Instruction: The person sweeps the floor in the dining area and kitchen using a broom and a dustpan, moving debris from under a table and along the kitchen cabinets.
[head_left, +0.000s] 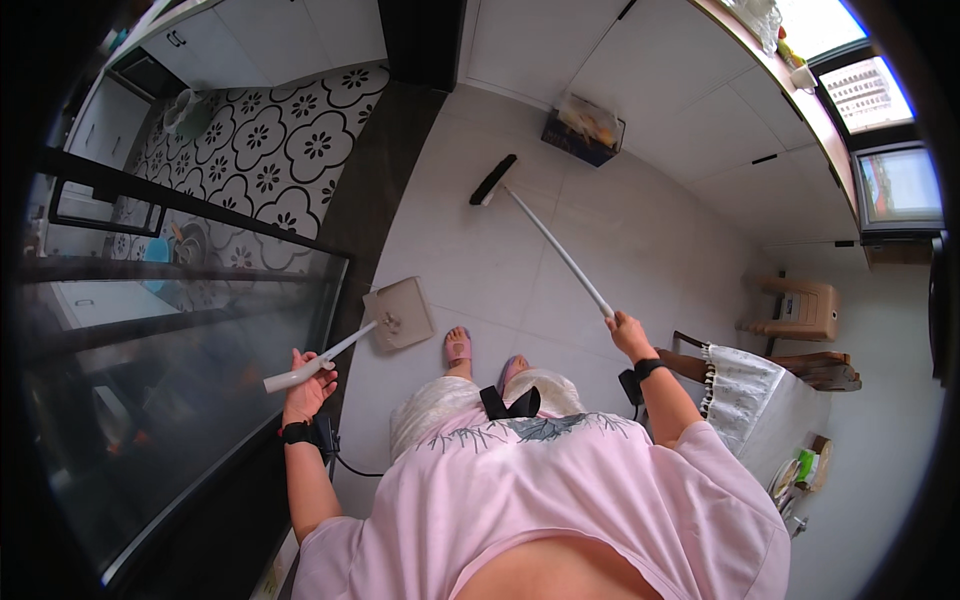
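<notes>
My right hand (628, 335) grips the end of a long pale broom handle (559, 247). The broom's dark-bristled head (493, 180) rests on the tiled floor ahead of me, well away from the dustpan. On the left, my left hand (307, 386) holds the white handle (300, 373) of a long-handled dustpan, its fingers only loosely curled. The beige dustpan (409, 311) sits by my left foot, close to the dark floor strip. A small grey clump of debris (390, 324) appears in the pan near the handle joint.
A framed glass door (225, 322) stands close on my left. Ahead, a cardboard box (583, 135) sits against white cabinets (675, 112). To the right are a tan plastic stool (802, 309) and a cloth-covered table (750, 394). Patterned tiles (259, 139) lie beyond the dark threshold (375, 157).
</notes>
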